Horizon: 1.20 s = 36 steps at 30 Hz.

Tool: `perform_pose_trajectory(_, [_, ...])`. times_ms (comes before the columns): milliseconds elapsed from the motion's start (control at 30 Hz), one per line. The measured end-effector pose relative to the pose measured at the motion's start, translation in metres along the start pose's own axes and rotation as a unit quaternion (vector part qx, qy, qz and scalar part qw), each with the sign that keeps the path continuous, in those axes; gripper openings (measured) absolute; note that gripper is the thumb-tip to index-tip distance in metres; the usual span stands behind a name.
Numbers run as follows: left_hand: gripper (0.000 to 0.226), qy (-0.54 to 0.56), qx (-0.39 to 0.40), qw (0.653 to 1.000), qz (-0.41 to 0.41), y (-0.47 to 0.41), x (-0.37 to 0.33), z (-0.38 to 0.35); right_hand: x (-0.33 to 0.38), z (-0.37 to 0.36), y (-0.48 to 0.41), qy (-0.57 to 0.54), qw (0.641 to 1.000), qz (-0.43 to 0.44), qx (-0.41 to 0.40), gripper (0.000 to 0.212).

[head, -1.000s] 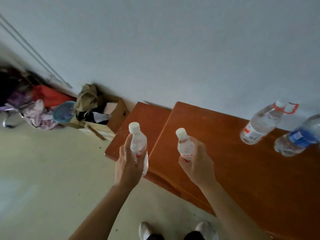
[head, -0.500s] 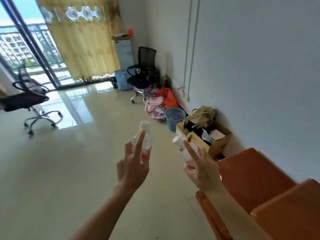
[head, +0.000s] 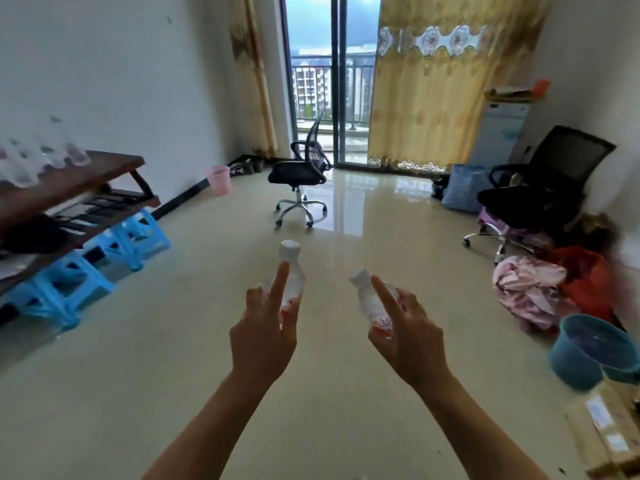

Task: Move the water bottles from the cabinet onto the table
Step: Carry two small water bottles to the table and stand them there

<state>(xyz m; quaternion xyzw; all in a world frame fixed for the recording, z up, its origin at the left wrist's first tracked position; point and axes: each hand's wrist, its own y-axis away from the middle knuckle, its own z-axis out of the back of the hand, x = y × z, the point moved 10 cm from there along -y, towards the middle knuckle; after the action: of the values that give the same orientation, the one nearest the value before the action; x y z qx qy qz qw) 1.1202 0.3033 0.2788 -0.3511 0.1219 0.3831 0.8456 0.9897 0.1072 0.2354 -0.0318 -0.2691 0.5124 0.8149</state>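
My left hand [head: 265,336] grips a small clear water bottle [head: 289,271] with a white cap, held upright, index finger stretched along its side. My right hand [head: 407,336] grips a second small water bottle [head: 369,299], tilted to the left, with a red-and-white label. Both are held out in front of me over the floor. At the far left stands a dark wooden table [head: 79,180] with several clear bottles [head: 41,157] on its top, blurred. The cabinet is out of view.
Blue plastic stools [head: 83,268] sit under the table. A black office chair [head: 303,171] stands ahead by the balcony door, another [head: 540,195] at right. Clothes [head: 533,289], a teal basket [head: 588,351] and a cardboard box [head: 609,431] lie along the right wall. A pink bin [head: 218,180] stands by the left wall.
My view has swung left, away from the orange cabinet and wall, toward the balcony door and the dark table. Both hands still hold their bottles in front of me.
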Motion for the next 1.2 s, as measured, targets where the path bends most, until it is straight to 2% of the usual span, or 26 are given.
perform_pose_trajectory(100, [0.090,-0.026,-0.027,0.998,0.058,-0.064,0.052,0.005,0.030,-0.037,-0.095,-0.026,0.998,0.051,0.011,0.102])
perform_pose_trajectory(267, [0.087,-0.085,-0.092,0.985,0.117,-0.140,0.132,0.044,0.106,-0.094,-0.226,-0.065,0.987,0.136,0.054,0.104])
perform_pose_trajectory(500, [0.070,-0.128,-0.175,0.953,0.211,-0.185,0.271,0.098,0.242,-0.202,-0.340,-0.117,0.956,0.250,0.105,0.101])
perform_pose_trajectory(633, [0.063,-0.162,-0.217,0.935,0.230,-0.215,0.363,0.126,0.329,-0.277,-0.392,-0.132,0.936,0.300,0.129,0.105])
perform_pose_trajectory(767, [0.063,-0.162,-0.228,0.931,0.233,-0.268,0.454,0.158,0.408,-0.335,-0.458,-0.142,0.930,0.312,0.133,0.104])
perform_pose_trajectory(900, [0.061,-0.187,-0.237,0.932,0.202,-0.343,0.528,0.190,0.472,-0.367,-0.535,-0.149,0.932,0.317,0.094,0.104])
perform_pose_trajectory(1033, [0.061,-0.164,-0.247,0.932,0.210,-0.397,0.598,0.193,0.511,-0.407,-0.604,-0.152,0.938,0.298,0.092,0.104])
perform_pose_trajectory(1200, [0.062,-0.157,-0.236,0.937,0.205,-0.471,0.710,0.174,0.558,-0.493,-0.702,-0.164,0.938,0.292,0.086,0.104])
